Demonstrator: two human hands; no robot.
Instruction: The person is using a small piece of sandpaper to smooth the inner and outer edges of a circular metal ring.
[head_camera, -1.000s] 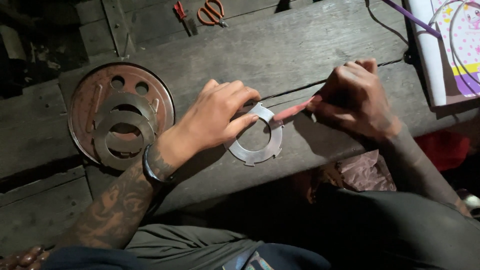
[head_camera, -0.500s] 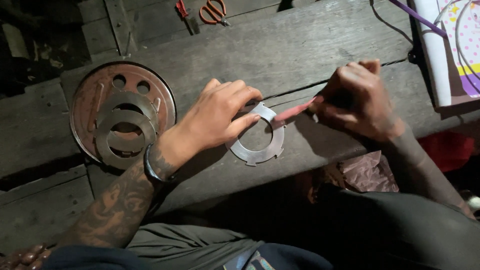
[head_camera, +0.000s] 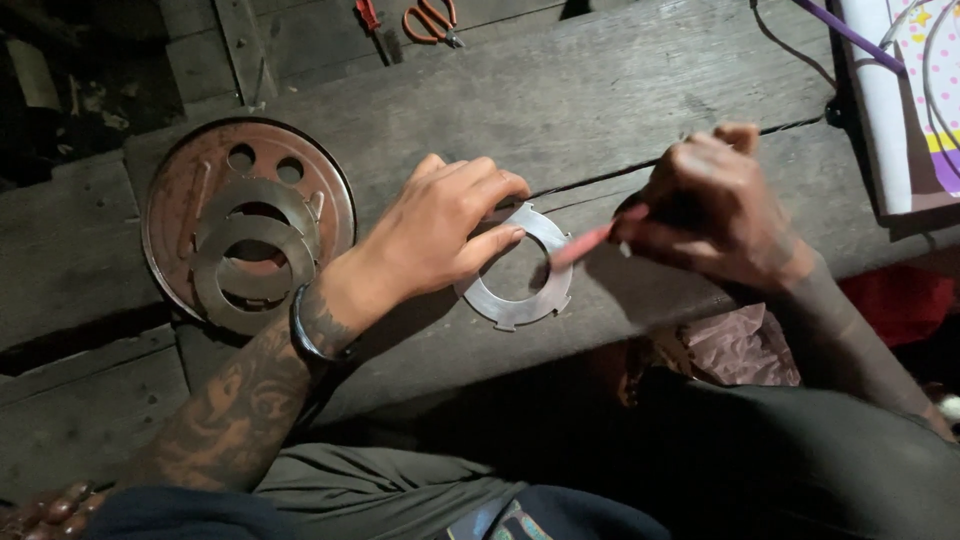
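1. At the far left we see a rusty round plate (head_camera: 175, 200) lying on the wooden desk (head_camera: 620, 90), with two grey metal rings (head_camera: 250, 250) stacked on it.
2. Our left hand (head_camera: 440, 235) rests flat on a notched metal ring (head_camera: 520, 270) at mid-desk, fingers spread and pressing it down rather than gripping it.
3. Our right hand (head_camera: 715, 205) is clamped around a red pencil (head_camera: 585, 243), whose tip touches the ring's right rim.
4. Behind, at the top edge, lie orange-handled scissors (head_camera: 430, 18); at the far right sits a dotted box (head_camera: 900, 90).
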